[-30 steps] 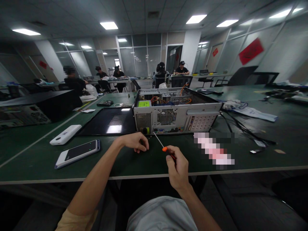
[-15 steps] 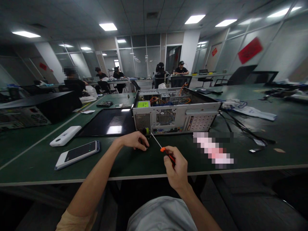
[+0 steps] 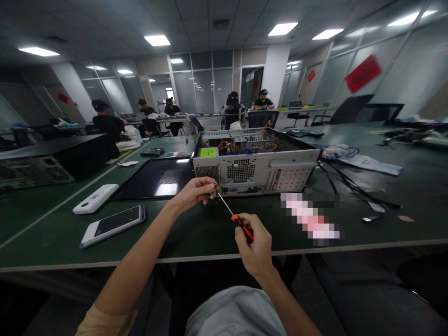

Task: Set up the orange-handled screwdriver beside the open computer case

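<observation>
An open computer case [image 3: 252,175] lies on its side on the green table, its rear panel toward me and wires showing inside. My right hand [image 3: 255,240] is wrapped round the orange and black handle of a screwdriver [image 3: 226,204], whose shaft points up and left. At the tip, in front of the case's lower left, my left hand [image 3: 198,192] has its thumb and fingers pinched together; what they hold is too small to make out. A black side panel [image 3: 150,179] lies flat left of the case.
A white power bank [image 3: 95,199] and a white device with a dark screen [image 3: 114,225] lie at the left. Another computer case [image 3: 84,156] stands behind them. Black cables [image 3: 353,184] and gloves [image 3: 367,163] lie at the right. Several people sit farther back.
My left hand has risen from the tabletop to the screwdriver's tip, its fingers now pinched there. My right hand has moved slightly left with the screwdriver.
</observation>
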Available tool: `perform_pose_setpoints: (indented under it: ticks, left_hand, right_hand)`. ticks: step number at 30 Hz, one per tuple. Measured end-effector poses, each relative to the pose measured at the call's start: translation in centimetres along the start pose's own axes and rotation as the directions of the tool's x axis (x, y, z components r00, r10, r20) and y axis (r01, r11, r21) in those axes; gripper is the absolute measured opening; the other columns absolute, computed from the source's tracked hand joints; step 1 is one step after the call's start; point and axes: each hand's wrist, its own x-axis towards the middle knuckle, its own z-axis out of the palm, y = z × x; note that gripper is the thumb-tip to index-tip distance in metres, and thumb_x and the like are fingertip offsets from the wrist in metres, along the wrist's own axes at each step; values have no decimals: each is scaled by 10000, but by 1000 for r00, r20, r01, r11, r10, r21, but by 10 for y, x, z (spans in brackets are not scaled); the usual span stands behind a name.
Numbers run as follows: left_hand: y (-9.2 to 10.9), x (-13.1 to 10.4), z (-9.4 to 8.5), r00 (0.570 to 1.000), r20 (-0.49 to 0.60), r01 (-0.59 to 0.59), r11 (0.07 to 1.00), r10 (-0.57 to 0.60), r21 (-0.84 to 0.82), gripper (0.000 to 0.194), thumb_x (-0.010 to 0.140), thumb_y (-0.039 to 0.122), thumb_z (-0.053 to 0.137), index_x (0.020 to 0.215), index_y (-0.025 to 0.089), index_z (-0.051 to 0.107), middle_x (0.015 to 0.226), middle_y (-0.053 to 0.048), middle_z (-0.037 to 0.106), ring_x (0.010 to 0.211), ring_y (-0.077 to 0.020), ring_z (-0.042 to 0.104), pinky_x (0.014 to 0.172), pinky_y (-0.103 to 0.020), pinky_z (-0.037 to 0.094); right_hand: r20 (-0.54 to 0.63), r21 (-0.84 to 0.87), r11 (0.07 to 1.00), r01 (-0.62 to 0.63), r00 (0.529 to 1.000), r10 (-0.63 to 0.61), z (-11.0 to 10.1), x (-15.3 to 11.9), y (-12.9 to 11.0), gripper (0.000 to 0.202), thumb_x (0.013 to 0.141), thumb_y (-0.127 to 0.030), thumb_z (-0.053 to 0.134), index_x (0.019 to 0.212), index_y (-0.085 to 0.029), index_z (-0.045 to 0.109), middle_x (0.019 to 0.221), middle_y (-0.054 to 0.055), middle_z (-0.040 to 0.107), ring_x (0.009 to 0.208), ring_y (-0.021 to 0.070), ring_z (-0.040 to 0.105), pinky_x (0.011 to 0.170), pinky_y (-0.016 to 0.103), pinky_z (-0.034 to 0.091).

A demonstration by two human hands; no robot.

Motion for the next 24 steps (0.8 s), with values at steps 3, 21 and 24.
perform_pose_setpoints:
  ticks: [3,21,24]
  left_hand:
    - [-3,1,1,1000,-7,-9,994,8,-110,384,663,349,940,879,126,715,817,-36,703,584,-86,623,392,-127,453]
    - [-9,-1,-2,986,165,9,987,18,-160,298,706,301,920,873,133,740,769,-38,690,636,-111,652,407,-123,453]
    - [-9,-1,-1,986,164,13,988,12,-153,314,692,313,930,861,134,736,754,-35,688,631,-110,648,414,-123,458]
  right_hand:
    - [-15,-10,1000,19,1000,-19,0,1,-1,158,927,-191,543,1059,-198,630,832,-8,582,709,136,579,661,259,466]
    - [-5,-34,999,21,1000,-21,0,1,-2,168,923,-196,539,1067,-204,626,818,-10,574,691,139,577,644,260,473]
    - [-8,-51,998,39,999,-39,0,2,-3,159,914,-198,554,1056,-203,626,812,-12,569,667,135,561,623,259,466]
